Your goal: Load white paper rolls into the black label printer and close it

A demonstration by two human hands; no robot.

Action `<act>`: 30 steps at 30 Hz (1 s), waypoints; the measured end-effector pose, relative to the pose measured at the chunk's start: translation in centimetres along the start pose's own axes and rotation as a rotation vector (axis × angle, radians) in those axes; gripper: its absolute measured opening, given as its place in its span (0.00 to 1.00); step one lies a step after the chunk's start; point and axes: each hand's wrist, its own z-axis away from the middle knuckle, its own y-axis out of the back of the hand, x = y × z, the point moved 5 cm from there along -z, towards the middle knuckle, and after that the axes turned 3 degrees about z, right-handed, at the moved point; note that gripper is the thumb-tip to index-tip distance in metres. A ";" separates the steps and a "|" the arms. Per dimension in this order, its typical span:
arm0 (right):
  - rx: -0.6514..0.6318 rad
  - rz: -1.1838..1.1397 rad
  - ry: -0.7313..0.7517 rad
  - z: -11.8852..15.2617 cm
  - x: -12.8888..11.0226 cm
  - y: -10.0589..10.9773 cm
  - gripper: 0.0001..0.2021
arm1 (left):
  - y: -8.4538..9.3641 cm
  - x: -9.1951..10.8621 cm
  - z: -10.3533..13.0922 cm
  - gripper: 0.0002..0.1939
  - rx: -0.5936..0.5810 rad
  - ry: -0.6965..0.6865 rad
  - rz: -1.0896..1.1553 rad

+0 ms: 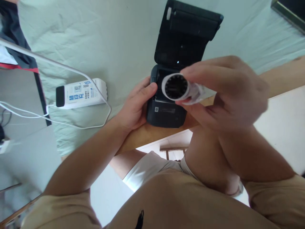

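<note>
A dark label printer [166,113] lies at the bed's wooden edge, its lid [183,38] swung up and back. My left hand [137,106] grips the printer's left side, thumb on the rim and fingers around it. In my right hand [228,90] is a small white label roll [195,92], pinched between thumb and fingers. The roll's dark, ribbed core end faces me. It is held above the printer's open compartment and hides part of the inside.
A white power bank [82,93] with blue print lies on the pale green sheet [114,38] to the left. White cables [81,127] loop around it. A dark box-like object [292,14] sits at the top right. Dark cloth [14,28] lies at the top left.
</note>
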 end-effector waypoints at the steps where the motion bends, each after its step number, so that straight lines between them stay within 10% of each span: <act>1: 0.028 0.009 0.012 -0.3 -0.6 0.2 0.14 | 0.0 0.0 0.0 0.10 0.001 0.002 0.004; 30: 0.063 -0.031 0.208 0.5 -1.7 -0.4 0.02 | 0.5 0.3 0.3 0.30 -0.075 -0.048 -0.014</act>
